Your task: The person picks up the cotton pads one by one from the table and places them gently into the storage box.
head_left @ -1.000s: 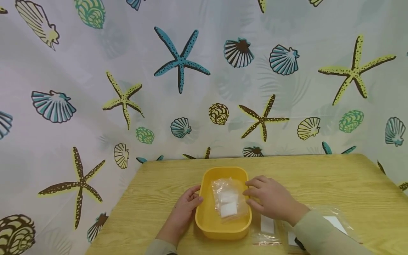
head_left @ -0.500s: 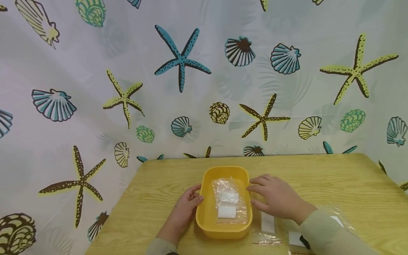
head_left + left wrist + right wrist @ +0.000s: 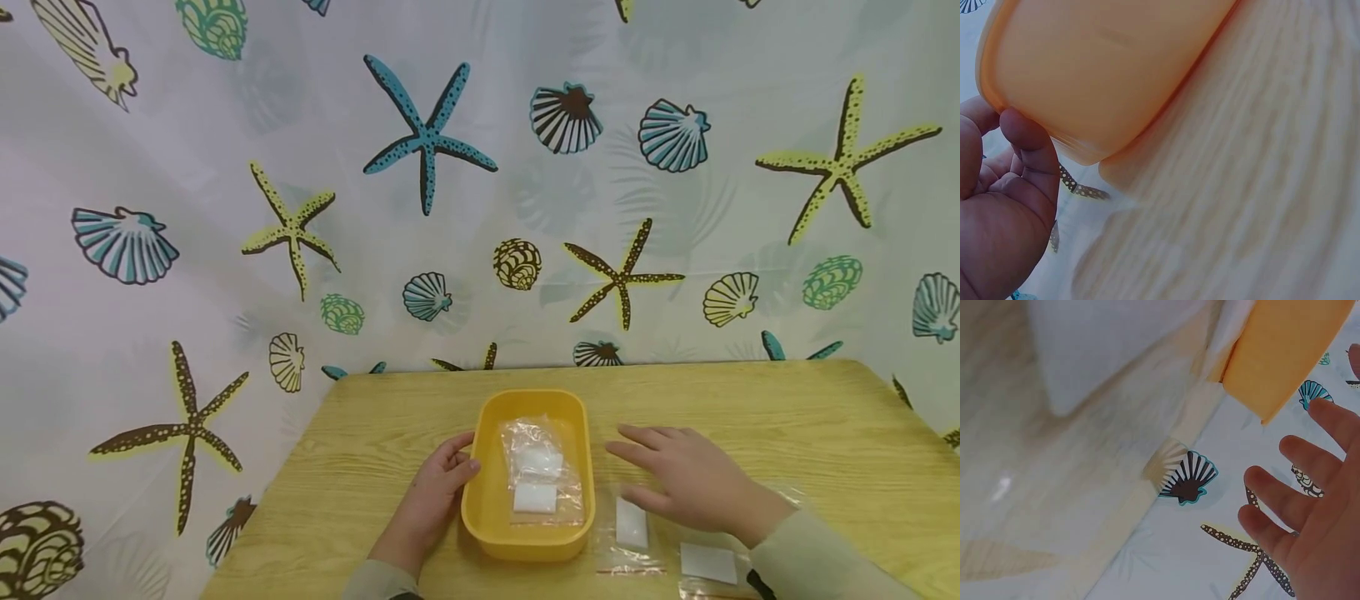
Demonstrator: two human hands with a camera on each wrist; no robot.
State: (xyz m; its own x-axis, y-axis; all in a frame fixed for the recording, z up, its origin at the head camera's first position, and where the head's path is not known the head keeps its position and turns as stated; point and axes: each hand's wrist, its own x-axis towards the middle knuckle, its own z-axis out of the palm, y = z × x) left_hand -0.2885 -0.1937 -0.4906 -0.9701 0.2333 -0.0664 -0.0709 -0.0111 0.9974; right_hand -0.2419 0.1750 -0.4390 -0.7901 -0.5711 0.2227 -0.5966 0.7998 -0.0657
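Note:
A yellow plastic tray (image 3: 498,533) stands mid-table in the head view, holding clear plastic bags (image 3: 536,498) with white pieces inside; they overlap. My left hand (image 3: 433,487) grips the tray's left rim, and the left wrist view shows the thumb (image 3: 1030,134) against it. To the right of the tray, my right hand (image 3: 693,479) is spread in the air, touching no part of the tray and holding nothing. Below it lie a clear bag with a white piece (image 3: 632,525) and another such bag (image 3: 708,565), partly hidden by the right forearm.
The wood-grain table (image 3: 360,433) extends to both sides of the tray. Behind it hangs a pale curtain (image 3: 480,192) printed with shells and starfish. Part of a further clear plastic edge (image 3: 786,495) shows beyond the right wrist.
My right hand has drawn away from the tray's right rim, moving right. The lower bag in the tray has settled straighter. The left hand has stayed at the rim.

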